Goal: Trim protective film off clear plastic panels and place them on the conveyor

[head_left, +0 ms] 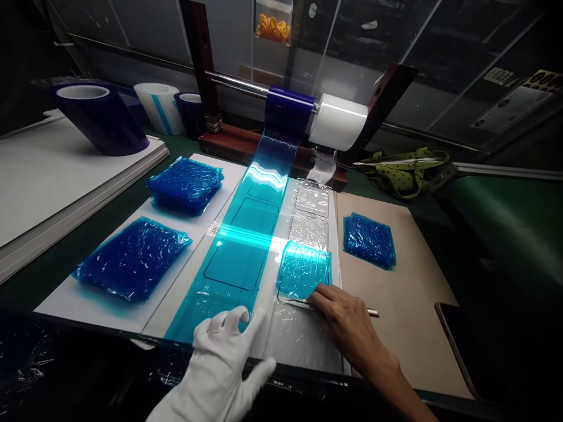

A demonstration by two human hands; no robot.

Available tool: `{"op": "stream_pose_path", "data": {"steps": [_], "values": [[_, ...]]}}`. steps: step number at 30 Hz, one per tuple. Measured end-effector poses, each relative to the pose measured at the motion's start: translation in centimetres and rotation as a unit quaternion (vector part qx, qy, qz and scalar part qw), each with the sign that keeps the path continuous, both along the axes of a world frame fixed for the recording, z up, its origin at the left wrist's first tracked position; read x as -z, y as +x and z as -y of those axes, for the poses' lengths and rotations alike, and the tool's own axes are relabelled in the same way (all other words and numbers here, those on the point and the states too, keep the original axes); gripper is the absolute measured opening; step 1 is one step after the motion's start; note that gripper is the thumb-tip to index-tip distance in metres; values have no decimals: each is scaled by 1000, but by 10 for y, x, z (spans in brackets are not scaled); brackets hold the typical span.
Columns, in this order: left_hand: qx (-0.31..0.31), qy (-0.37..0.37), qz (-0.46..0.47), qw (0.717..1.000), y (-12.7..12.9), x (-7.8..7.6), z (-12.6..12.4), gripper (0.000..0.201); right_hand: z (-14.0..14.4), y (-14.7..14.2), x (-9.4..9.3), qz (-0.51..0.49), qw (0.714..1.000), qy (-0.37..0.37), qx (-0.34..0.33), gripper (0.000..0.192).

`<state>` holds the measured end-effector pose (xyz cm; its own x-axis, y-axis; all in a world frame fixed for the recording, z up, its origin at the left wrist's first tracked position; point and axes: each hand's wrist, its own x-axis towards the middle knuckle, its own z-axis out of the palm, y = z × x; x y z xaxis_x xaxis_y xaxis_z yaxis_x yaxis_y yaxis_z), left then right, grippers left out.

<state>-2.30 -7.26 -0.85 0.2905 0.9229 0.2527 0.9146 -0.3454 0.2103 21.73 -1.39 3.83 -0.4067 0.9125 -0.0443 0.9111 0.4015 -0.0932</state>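
My left hand (222,357), in a white glove, hovers at or rests on the near end of a blue film strip (246,252); its fingers are spread. Outlines of rounded rectangles show through the film. My right hand (347,322) is bare and closed around a slim silver tool (373,313); the tool's exact kind is hard to make out. The tool lies across the lower edge of a blue film piece (303,269), which sits over a clear film strip (310,225). My right fingertips are at that piece's lower right corner.
The blue roll (288,105) and white roll (341,122) hang on a rod at the back. Blue film stacks (132,258), (187,184) lie left, another stack (369,240) right. A phone (457,340), green pouch (404,170) and spare roll (101,120) stand around.
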Motion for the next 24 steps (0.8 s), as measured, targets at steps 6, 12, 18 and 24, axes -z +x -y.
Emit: {"op": "stream_pose_path", "data": {"steps": [6,12,18,24], "values": [[16,35,17,999,6,9,19,106,20,39,0,9,1000,6,27,22],[48,130,52,989,7,21,14,50,37,73,0,59,997,21,37,22],[61,258,-106,958,-3,7,17,52,67,102,0,22,993,56,100,35],[106,223,15,969,3,-29,-6,58,91,104,-1,-103,981,51,156,30]]}}
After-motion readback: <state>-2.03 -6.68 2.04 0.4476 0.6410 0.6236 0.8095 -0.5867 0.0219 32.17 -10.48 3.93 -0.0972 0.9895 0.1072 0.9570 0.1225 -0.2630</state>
